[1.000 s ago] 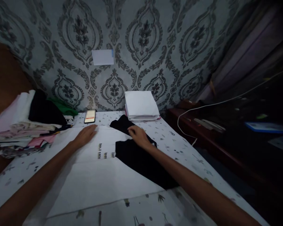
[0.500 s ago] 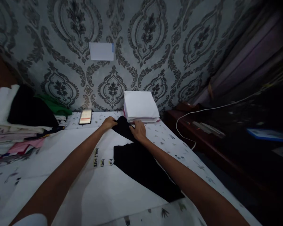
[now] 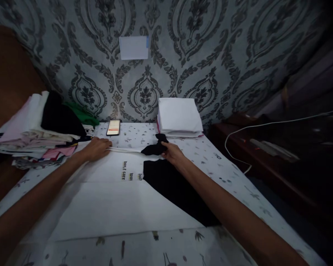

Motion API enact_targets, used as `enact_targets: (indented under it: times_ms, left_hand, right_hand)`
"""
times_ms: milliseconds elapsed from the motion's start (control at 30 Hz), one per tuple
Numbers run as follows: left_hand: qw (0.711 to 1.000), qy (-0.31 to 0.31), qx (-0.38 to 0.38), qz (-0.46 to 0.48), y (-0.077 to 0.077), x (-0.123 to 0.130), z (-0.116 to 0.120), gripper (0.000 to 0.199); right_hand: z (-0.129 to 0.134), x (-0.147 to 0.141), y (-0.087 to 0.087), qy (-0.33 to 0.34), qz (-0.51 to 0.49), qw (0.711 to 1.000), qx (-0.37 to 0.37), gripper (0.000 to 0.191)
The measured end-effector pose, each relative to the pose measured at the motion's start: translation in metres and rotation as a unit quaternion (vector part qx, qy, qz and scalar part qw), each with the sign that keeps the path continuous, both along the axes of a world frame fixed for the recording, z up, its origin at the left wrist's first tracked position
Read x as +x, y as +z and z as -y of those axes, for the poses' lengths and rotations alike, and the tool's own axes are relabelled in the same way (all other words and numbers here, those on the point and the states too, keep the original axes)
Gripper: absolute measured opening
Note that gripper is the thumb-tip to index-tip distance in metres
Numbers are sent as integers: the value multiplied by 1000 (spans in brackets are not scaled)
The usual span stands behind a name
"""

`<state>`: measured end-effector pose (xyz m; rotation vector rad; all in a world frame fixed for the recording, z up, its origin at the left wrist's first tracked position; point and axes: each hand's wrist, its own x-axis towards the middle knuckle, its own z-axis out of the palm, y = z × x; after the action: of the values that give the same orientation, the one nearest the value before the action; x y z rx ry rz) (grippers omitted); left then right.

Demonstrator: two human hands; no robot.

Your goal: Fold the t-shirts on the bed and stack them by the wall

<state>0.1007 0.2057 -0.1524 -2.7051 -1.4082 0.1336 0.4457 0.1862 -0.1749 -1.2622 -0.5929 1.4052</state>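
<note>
The shirt (image 3: 108, 207) lies spread between the arms, its white body to the left and its black parts to the right. Half a second ago both hands were at the far black flap (image 3: 152, 149); now the left hand (image 3: 97, 148) is further left, at the white far edge, and the flap, flatter then, is bunched. The right hand (image 3: 172, 152) is nearly closed, thumb and fingers pinching the flap. The left hand's fingers are bent together over the edge; whether they grip it I cannot tell. The lettering (image 3: 123, 170) and most of the shirt lie on the near side of both hands. Beyond the left hand is the phone (image 3: 113, 128); beyond the right, a white stack (image 3: 180, 116). A clothes pile (image 3: 44, 136) sits at the left.
</note>
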Motion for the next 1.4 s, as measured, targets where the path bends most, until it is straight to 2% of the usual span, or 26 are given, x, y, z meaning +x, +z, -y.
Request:
enact_targets:
  times_ms: [100, 200, 300, 367, 433, 533, 633, 733, 833, 967, 1100, 1167, 1267, 1333, 1400]
  left_hand:
    - [999, 43, -22, -17, 12, -37, -6, 28]
    - [998, 63, -17, -2, 21, -59, 0, 24]
    - [998, 65, 14, 20, 27, -72, 15, 23]
    - [998, 51, 32, 32, 26, -78, 27, 24]
    - [998, 44, 39, 38, 21, -83, 40, 24]
    - [996, 72, 34, 33, 7, -83, 52, 28]
    - [992, 111, 46, 28, -3, -81, 53, 34]
    - [994, 95, 41, 27, -4, -80, 45, 39]
    - [997, 75, 18, 25, 1, -84, 33, 44]
    - [996, 82, 9, 13, 6, -85, 25, 37]
    - [993, 114, 37, 5, 12, -76, 25, 28]
    - [989, 134, 60, 2, 24, -72, 28, 29]
    - [983, 153, 101, 1, 50, -74, 44, 31]
    - [981, 150, 125, -3, 66, -80, 62, 29]
    - [984, 134, 115, -5, 73, -90, 84, 26]
  right_hand:
    - [7, 2, 14, -34, -7, 999, 3, 24]
    - [21, 5, 34, -66, -10, 998, 22, 32]
    - [50, 10, 50, -70, 4, 996, 54, 42]
    - [77, 13, 55, -51, 21, 995, 78, 47]
    - [107, 14, 52, -33, 33, 996, 81, 50]
    - [147, 12, 36, -21, 22, 999, 35, 51]
    - [168, 9, 17, -29, -3, 999, -31, 46]
    - [171, 9, 8, -25, -22, 998, -51, 30]
    - [166, 12, 8, -13, -39, 998, -53, 16]
    - [159, 14, 6, -12, -59, 997, -38, 14]
    - [146, 12, 9, -25, -72, 997, -5, 15]
    - [139, 14, 19, -42, -86, 995, 8, 15]
    - [137, 19, 37, -54, -85, 994, 52, 16]
    - [147, 25, 44, -42, -59, 994, 86, 17]
    - [167, 30, 43, -20, -37, 995, 93, 18]
